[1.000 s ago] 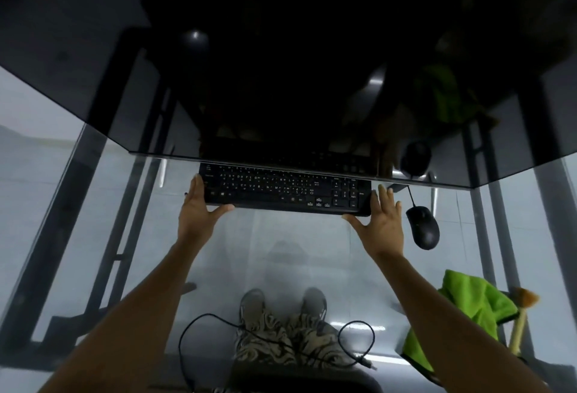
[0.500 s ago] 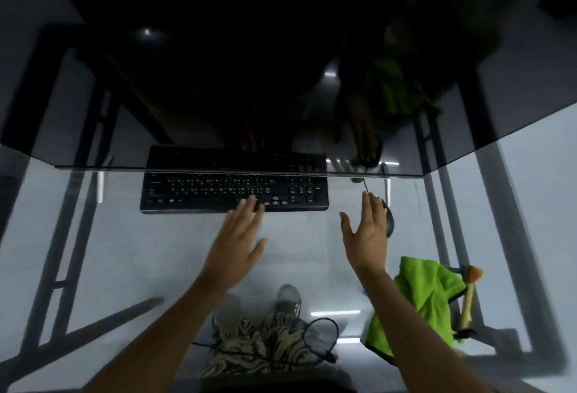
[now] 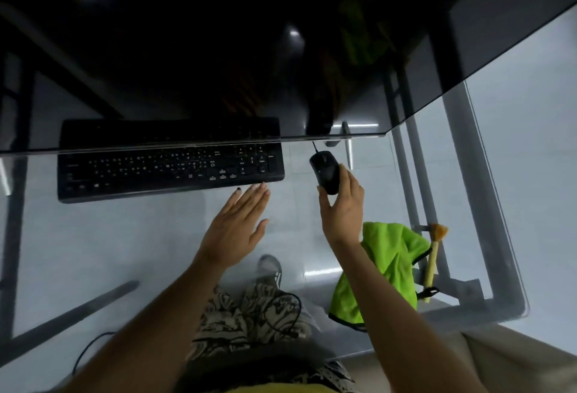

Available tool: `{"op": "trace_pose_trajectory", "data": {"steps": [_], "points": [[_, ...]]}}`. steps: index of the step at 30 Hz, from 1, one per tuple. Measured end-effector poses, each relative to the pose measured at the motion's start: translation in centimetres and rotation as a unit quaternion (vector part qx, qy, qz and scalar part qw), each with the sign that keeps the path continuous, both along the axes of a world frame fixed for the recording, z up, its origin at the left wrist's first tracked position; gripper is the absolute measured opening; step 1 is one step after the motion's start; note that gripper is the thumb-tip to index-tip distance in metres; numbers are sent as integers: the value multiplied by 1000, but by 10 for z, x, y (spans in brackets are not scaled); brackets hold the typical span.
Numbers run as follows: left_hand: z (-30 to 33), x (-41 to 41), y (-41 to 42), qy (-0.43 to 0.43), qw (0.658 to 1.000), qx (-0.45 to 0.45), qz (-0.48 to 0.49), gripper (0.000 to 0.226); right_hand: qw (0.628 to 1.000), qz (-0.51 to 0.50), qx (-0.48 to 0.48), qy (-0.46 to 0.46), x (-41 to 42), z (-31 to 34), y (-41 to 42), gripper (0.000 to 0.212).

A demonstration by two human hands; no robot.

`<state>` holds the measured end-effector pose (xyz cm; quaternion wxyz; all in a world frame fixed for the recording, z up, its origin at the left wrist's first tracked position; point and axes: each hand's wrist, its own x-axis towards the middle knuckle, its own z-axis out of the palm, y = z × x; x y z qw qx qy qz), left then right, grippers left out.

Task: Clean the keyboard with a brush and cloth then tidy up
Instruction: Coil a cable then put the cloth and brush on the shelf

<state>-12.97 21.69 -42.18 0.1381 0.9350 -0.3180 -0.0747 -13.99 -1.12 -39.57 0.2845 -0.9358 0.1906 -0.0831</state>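
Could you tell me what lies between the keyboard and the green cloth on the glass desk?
In the head view, the right hand, gripping the black mouse, sits between the keyboard and the green cloth; otherwise bare glass.

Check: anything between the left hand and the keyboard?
Nothing visible. The left hand is flat and open, fingertips at the keyboard near edge. The right hand grips the mouse, off to the keyboard's right.

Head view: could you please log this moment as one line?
right hand: grips black wired mouse | left hand: open beside black keyboard | green cloth, wooden brush: untouched
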Motion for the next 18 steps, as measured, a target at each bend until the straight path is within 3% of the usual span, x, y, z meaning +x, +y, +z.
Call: {"op": "trace_pose_trajectory", "data": {"steps": [8, 18], "points": [[1, 1, 0, 2, 1000, -22, 5, 55, 999, 15, -8, -31, 47, -3, 13, 58], [0, 1, -1, -23, 998, -55, 1, 54, 999, 22, 0, -33, 33, 3, 18, 65]]}}
